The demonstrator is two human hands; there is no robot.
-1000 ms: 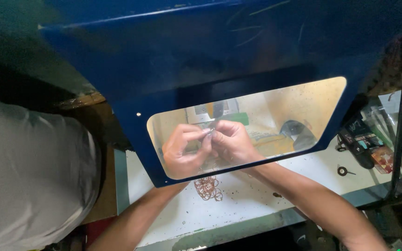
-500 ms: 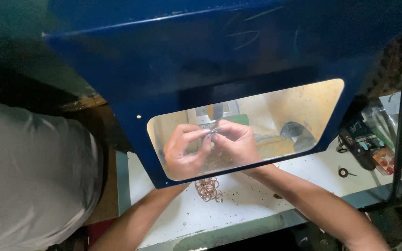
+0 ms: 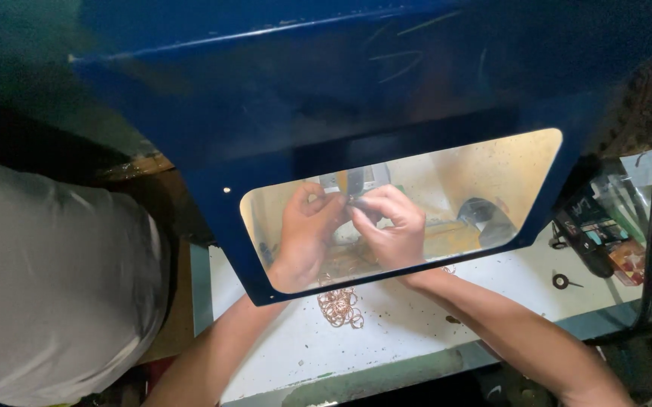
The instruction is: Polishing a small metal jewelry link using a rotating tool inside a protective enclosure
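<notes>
Seen from the head camera, the person is working with both hands behind the amber window (image 3: 492, 173) of a blue guard hood (image 3: 341, 90). The left hand (image 3: 303, 234) and the right hand (image 3: 390, 226) are meeting fingertip to fingertip near the middle of the window, fingers curled in and pinching at a small piece (image 3: 352, 202) between them. Through the tinted pane I am not able to make out just what that piece is; it looks small and dark, sitting at the twelve o'clock edge of both hands, right under a grey metal fitting (image 3: 356, 181).

A loose heap of copper rings (image 3: 339, 305) is lying on the white bench (image 3: 431, 324) at six o'clock from the hands, just below the hood's lower rim, well apart from the fingers. At three o'clock from the right hand, inside the window, a dark round part (image 3: 484, 218) is sitting. Farther at three o'clock, outside the hood, a small black ring (image 3: 561, 281) is resting on the bench.
</notes>
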